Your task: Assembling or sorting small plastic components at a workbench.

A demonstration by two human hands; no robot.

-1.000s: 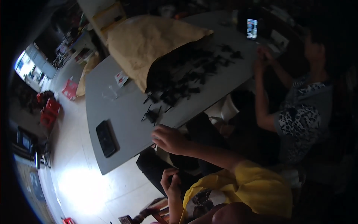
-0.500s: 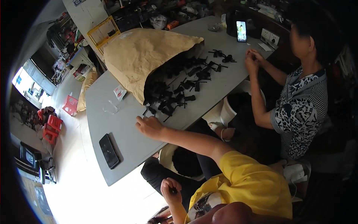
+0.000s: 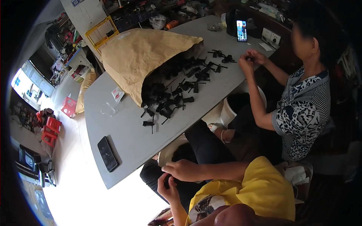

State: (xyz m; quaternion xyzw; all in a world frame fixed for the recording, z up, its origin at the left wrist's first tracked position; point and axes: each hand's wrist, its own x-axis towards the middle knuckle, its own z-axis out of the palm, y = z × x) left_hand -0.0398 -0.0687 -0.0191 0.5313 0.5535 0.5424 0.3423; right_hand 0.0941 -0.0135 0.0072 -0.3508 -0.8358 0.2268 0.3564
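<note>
My left hand (image 3: 168, 191) is curled around a small black plastic part (image 3: 167, 181), most of it hidden by the fingers. Over it sits my right hand (image 3: 184, 170), its fingers bent together at the left fingertips; what they pinch, if anything, does not show. Both hands are over my lap, off the table's near edge. On the grey table (image 3: 124, 132), black plastic parts with thin stems (image 3: 166, 100) spill in a heap from the mouth of a large brown paper sack (image 3: 132, 56). One black part (image 3: 149, 123) lies apart at the heap's near end.
A dark phone (image 3: 108, 153) lies at the table's left end, near a clear plastic cup (image 3: 108, 109). A co-worker (image 3: 301, 105) sits at the right, hands together. Pale buckets (image 3: 227, 113) stand below the table edge. Red stools (image 3: 51, 130) stand on the floor at left.
My right hand has come back from the table beside the heap to my left hand. A black part now shows where the right hand was. The co-worker's hands have shifted slightly left.
</note>
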